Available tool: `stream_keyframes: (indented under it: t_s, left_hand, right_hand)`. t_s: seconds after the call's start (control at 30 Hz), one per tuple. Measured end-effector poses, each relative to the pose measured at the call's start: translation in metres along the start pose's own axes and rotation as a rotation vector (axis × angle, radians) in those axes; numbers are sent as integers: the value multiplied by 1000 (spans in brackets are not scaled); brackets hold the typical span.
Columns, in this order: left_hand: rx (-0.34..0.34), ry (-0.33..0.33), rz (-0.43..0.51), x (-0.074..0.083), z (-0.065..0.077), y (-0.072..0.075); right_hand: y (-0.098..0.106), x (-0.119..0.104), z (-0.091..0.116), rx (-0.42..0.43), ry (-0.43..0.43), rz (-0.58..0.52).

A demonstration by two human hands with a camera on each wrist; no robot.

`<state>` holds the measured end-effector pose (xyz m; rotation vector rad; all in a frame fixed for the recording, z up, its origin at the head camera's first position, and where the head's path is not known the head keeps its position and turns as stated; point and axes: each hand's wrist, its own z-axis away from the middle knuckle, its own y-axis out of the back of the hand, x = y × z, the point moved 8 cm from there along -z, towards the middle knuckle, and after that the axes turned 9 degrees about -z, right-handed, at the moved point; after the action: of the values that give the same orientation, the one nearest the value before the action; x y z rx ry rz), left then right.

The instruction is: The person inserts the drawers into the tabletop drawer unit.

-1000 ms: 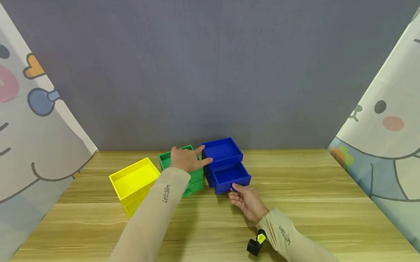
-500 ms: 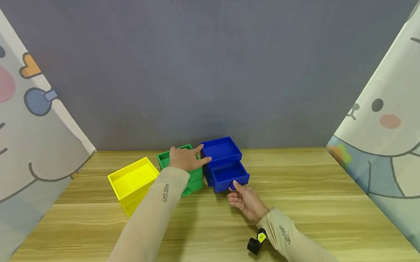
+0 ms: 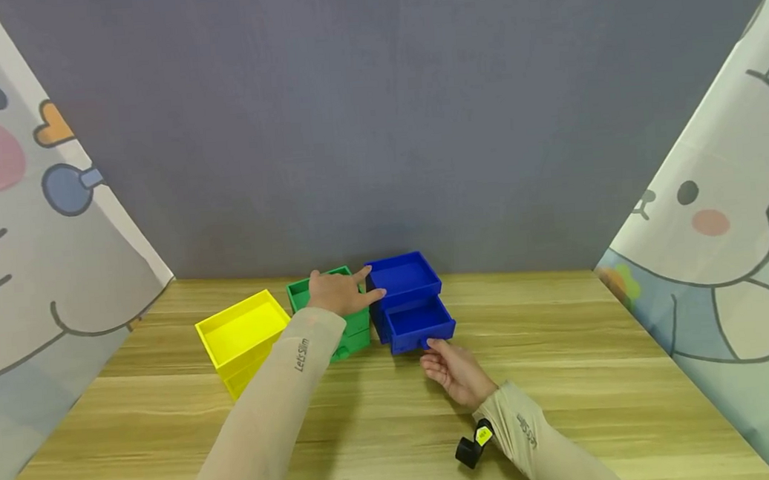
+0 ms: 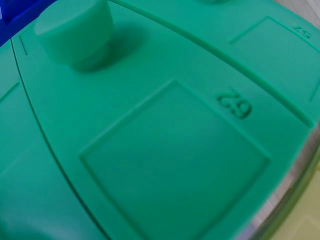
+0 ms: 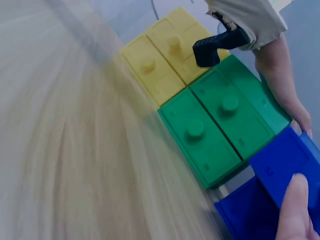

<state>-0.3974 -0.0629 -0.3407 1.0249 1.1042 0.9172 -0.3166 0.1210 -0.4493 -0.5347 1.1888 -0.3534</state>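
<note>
A small blue drawer cabinet (image 3: 403,276) with a tray top stands by the grey back wall, its upper drawer (image 3: 406,340) pulled out and nothing inside it. At the drawer's front, my right hand (image 3: 459,376) pinches the knob with thumb and fingers; a fingertip (image 5: 295,200) overlaps the blue front in the right wrist view. My left hand (image 3: 335,294) reaches over a green drawer cabinet (image 3: 353,340), fingers stretched out against the blue cabinet's left side. The left wrist view is filled by the green cabinet's drawer front (image 4: 175,160), with a round knob (image 4: 75,35).
On the left a yellow drawer cabinet (image 3: 246,328) stands close to the green one, partly hidden by the left sleeve. A black wrist-camera mount (image 3: 469,451) hangs beside the right sleeve. The wooden table (image 3: 568,376) is bounded by cartoon-printed side panels (image 3: 712,239).
The head view shifts slightly. Both hands keep nearly the same places, and the blue drawer stays pulled out by about the same amount.
</note>
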Motion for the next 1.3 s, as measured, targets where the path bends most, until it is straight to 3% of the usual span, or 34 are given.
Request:
stream_keyframes:
  t_s: [0.17, 0.43, 0.57, 0.6, 0.7, 0.93, 1.3]
  left_hand:
    - [3, -3, 17, -1, 1, 1]
    - [8, -1, 28, -1, 2, 0]
    - [16, 0, 40, -2, 2, -1]
    - [17, 1, 40, -2, 2, -1]
    - [24, 2, 38, -2, 2, -1]
    - [34, -3, 8, -1, 1, 2]
    - [36, -4, 20, -1, -1, 1]
  right_hand:
    - [-1, -7, 2, 65, 94, -42]
    - [0, -11, 2, 105, 169, -34]
    - [-2, -13, 1, 10, 235, -43]
    - [-3, -13, -2, -55, 255, -67]
    - [-5, -15, -2, -106, 286, -82]
    - [-4, -16, -4, 100, 247, -65]
    - [-4, -15, -12, 109, 235, -72]
